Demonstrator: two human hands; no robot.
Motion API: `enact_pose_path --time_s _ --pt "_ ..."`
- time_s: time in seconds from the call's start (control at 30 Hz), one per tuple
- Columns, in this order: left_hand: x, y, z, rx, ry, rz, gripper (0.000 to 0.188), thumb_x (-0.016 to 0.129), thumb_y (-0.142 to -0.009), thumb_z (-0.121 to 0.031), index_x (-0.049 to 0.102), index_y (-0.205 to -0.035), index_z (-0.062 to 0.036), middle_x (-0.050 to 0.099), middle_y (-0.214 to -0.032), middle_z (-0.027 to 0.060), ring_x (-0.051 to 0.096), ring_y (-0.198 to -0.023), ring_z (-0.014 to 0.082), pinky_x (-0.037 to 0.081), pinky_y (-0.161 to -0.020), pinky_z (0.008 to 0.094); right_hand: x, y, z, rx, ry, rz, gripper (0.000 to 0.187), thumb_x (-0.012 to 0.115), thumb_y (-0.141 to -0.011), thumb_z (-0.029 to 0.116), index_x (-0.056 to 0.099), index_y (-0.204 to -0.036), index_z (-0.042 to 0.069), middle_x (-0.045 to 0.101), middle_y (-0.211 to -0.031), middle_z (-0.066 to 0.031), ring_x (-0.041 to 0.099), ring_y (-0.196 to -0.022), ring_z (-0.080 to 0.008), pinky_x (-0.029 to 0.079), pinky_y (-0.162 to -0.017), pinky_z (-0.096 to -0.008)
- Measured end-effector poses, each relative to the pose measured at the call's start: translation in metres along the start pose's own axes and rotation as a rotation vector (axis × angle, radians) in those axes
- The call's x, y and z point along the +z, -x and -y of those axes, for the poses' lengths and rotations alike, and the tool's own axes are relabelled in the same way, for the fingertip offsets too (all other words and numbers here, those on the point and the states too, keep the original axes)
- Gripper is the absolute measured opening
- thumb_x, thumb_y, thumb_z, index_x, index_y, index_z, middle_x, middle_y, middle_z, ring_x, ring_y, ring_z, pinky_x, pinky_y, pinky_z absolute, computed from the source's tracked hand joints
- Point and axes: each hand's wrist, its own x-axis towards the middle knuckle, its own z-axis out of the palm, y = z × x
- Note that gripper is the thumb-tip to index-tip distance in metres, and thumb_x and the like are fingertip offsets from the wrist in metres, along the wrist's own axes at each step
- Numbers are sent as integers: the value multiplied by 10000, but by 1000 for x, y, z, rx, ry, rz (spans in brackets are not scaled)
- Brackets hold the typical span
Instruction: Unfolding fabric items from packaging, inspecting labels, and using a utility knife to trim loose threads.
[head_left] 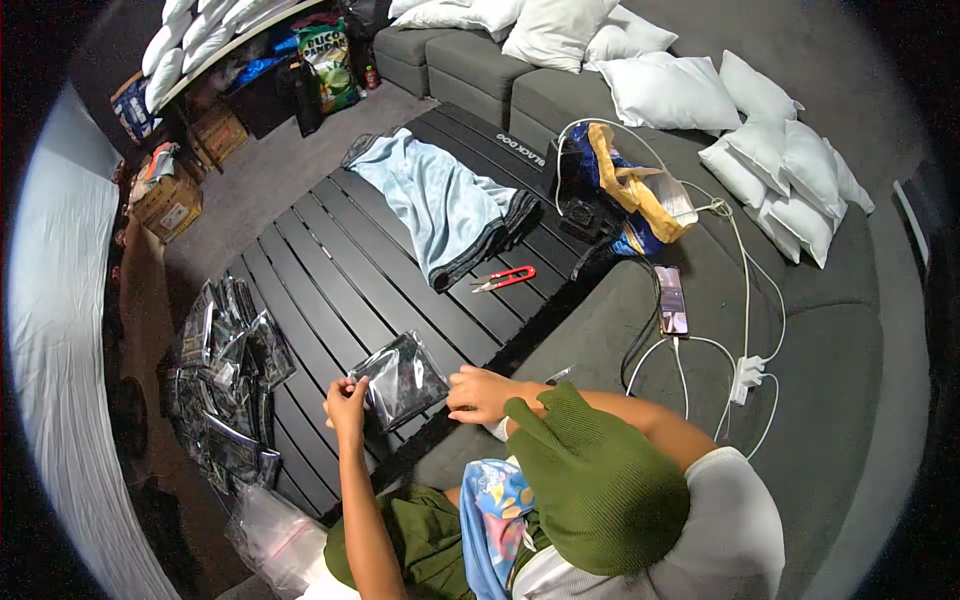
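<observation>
A clear, glossy plastic bag (402, 380) with dark folded contents lies at the near edge of the black slatted table (325, 265). At its left edge, my left hand (346, 402) pinches the plastic between thumb and fingers. My right hand (480, 393) is beside the bag's right edge with its fingers curled closed; whether they grip the plastic is hidden. Farther back lies light blue cloth (435, 195) with dark edging. Red-handled thread snips (505, 279) rest just in front of the cloth.
Several dark items in clear bags (225, 385) are heaped at the table's left end. Loose clear bags (275, 540) lie below them. On the grey sofa (780, 350) to the right are a charging phone (673, 300), a power strip (747, 378), cables and white pillows (670, 90). Green knitted fabric (610, 490) covers part of the foreground.
</observation>
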Motion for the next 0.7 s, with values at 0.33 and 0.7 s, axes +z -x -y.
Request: enact_pose_path --time_s 0.33,0.7 --pt "-7 -5 6 -11 552 178 209 684 -737 -162 508 -789 -62 478 -590 -31 467 -544 74 383 -522 210 -2 -4 6 -17 -62 -51 247 549 -786 225 495 -619 51 468 -614 -68 429 -674 -217 321 -654 -324" --pt "-26 9 -46 -163 865 186 390 583 -831 -252 472 -1169 -92 570 -905 16 541 -739 100 419 -634 203 -3 -1 3 10 -41 -10 147 604 -760 207 549 -683 93 513 -620 -9 452 -689 -193 321 -663 -320"
